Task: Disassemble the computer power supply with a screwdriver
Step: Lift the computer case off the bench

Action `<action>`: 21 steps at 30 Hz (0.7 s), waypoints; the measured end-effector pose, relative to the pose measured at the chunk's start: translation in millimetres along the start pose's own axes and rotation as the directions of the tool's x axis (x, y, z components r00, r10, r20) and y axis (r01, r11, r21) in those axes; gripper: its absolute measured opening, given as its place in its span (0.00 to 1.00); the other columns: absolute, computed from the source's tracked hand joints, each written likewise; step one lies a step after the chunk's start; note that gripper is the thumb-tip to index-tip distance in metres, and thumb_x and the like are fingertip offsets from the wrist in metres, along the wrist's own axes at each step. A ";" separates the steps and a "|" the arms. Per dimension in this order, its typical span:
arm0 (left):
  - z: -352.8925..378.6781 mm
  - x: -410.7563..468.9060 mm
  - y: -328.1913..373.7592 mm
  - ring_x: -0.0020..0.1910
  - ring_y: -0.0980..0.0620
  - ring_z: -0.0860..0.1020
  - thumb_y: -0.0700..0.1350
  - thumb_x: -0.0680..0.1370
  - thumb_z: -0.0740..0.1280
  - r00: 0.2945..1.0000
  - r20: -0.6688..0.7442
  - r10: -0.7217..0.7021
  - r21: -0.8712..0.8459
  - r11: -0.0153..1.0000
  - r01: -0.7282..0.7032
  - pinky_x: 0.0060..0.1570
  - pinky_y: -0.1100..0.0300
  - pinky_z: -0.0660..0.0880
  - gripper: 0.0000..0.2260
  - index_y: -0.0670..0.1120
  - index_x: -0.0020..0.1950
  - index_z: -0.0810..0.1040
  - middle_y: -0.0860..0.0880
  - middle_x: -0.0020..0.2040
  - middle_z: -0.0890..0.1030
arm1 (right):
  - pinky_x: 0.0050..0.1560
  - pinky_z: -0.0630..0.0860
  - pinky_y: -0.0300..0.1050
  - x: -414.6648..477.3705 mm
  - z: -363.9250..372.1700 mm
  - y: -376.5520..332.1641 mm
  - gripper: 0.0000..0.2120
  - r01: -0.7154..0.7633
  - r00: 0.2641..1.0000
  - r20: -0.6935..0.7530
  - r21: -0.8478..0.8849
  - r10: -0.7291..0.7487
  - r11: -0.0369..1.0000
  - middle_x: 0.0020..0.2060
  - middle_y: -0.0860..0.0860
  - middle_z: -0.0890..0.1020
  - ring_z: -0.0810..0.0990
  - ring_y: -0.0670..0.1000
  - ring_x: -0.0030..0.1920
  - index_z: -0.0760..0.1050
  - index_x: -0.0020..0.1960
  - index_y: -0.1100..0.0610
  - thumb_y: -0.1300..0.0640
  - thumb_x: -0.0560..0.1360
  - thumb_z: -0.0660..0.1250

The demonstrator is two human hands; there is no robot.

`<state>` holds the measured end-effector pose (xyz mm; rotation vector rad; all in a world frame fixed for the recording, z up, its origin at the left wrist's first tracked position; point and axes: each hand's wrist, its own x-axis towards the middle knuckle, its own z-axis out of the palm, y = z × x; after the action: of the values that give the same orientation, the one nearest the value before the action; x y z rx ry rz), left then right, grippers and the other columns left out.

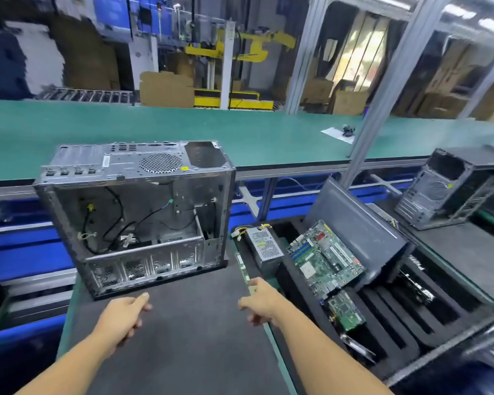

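Both your hands are out over the dark mat (188, 323), and neither one has anything in it. Your left hand (123, 317) hangs just in front of the open computer case (134, 212), fingers loosely curled, gripping nothing. Your right hand (261, 302) is at the mat's right edge, fingers relaxed and slightly bent, index finger forward by the near end of a thin green strip (242, 265) lying along that edge; whether the fingertip touches it, I cannot tell. The case stands on the far left part of the mat with its side off, loose black cables inside, and the bay at its top rear corner shows as an open hole. And the power supply (264, 246), there it is: a grey perforated box out of the case, sitting in the black foam tray (411, 317) to your right, yellow and black wires at its far end. Just right of it a green motherboard (325, 258) leans against a grey side panel (360, 232), and a smaller card (345, 312) stands nearer you. A second case (451, 186) sits well off, far right.
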<state>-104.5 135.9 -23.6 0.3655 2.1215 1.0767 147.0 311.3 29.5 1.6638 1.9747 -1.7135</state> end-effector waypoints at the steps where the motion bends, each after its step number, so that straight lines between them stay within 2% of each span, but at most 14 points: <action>1: 12.8 -1.4 -1.6 0.18 0.52 0.64 0.56 0.81 0.64 0.999 0.047 -0.018 -0.006 1.000 0.018 0.25 0.68 0.58 0.17 0.45 0.44 0.84 0.49 0.23 0.74 | 0.26 0.71 0.41 -8.3 -7.1 8.8 0.29 -0.009 1.000 -0.015 0.007 0.009 1.000 0.40 0.54 0.75 0.71 0.47 0.20 0.59 0.71 0.57 0.65 0.74 0.65; 3: 42.2 -5.2 0.8 0.20 0.51 0.67 0.58 0.81 0.62 0.990 0.139 -0.029 -0.002 1.000 0.030 0.26 0.66 0.58 0.18 0.46 0.47 0.83 0.46 0.27 0.79 | 0.26 0.72 0.43 -24.4 -25.5 22.2 0.27 -0.024 0.998 -0.053 -0.009 0.023 1.000 0.37 0.54 0.75 0.70 0.47 0.20 0.58 0.71 0.59 0.66 0.74 0.63; 6: 89.4 -16.8 14.5 0.24 0.49 0.75 0.58 0.81 0.61 0.969 0.249 0.006 -0.016 1.000 -0.002 0.25 0.66 0.61 0.14 0.48 0.51 0.79 0.47 0.36 0.85 | 0.24 0.73 0.39 -41.2 -53.1 36.6 0.32 -0.036 0.997 -0.077 -0.039 0.033 0.999 0.37 0.53 0.78 0.75 0.47 0.23 0.52 0.76 0.57 0.63 0.76 0.63; 10: 134.5 -19.5 46.4 0.33 0.49 0.78 0.53 0.82 0.63 0.949 0.311 0.054 -0.045 0.998 -0.042 0.28 0.63 0.66 0.09 0.49 0.53 0.78 0.49 0.43 0.86 | 0.31 0.74 0.40 -35.3 -81.2 41.2 0.33 -0.034 0.997 -0.067 -0.004 0.033 0.999 0.48 0.58 0.79 0.78 0.49 0.33 0.50 0.77 0.55 0.61 0.78 0.63; 13: 162.6 -10.9 64.9 0.35 0.50 0.77 0.52 0.82 0.63 0.946 0.318 0.067 -0.024 0.998 -0.063 0.29 0.61 0.67 0.08 0.49 0.53 0.78 0.48 0.48 0.84 | 0.33 0.74 0.41 -10.0 -102.8 41.1 0.33 0.005 0.997 -0.079 -0.027 -0.007 1.000 0.59 0.59 0.77 0.78 0.51 0.37 0.50 0.77 0.53 0.58 0.77 0.64; 16: 188.0 6.7 77.3 0.35 0.49 0.75 0.52 0.82 0.63 0.954 0.300 0.020 0.017 0.999 -0.027 0.29 0.61 0.65 0.10 0.47 0.55 0.78 0.47 0.48 0.83 | 0.36 0.72 0.43 19.6 -120.8 42.3 0.35 0.040 0.996 -0.079 -0.079 -0.046 0.996 0.59 0.57 0.76 0.79 0.52 0.40 0.52 0.77 0.54 0.55 0.75 0.66; 19: 216.0 20.4 90.3 0.38 0.49 0.76 0.54 0.82 0.61 0.956 0.293 -0.012 0.157 0.987 -0.036 0.34 0.60 0.67 0.13 0.46 0.59 0.77 0.50 0.48 0.81 | 0.49 0.72 0.46 51.3 -139.8 50.1 0.36 0.048 0.996 -0.066 -0.184 -0.061 0.982 0.63 0.57 0.74 0.77 0.56 0.53 0.53 0.77 0.56 0.53 0.75 0.67; 21: 234.0 22.9 97.6 0.51 0.52 0.78 0.55 0.83 0.59 0.952 0.305 0.017 0.281 0.954 -0.107 0.44 0.59 0.70 0.16 0.49 0.66 0.75 0.53 0.56 0.80 | 0.61 0.70 0.43 74.1 -148.3 57.7 0.38 0.030 0.997 -0.062 -0.273 -0.048 0.962 0.71 0.58 0.70 0.73 0.56 0.65 0.51 0.78 0.57 0.50 0.75 0.66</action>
<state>38.9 344.7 -49.5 0.6985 2.0036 0.6834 240.6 457.2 1.8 1.6161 2.1696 -1.3357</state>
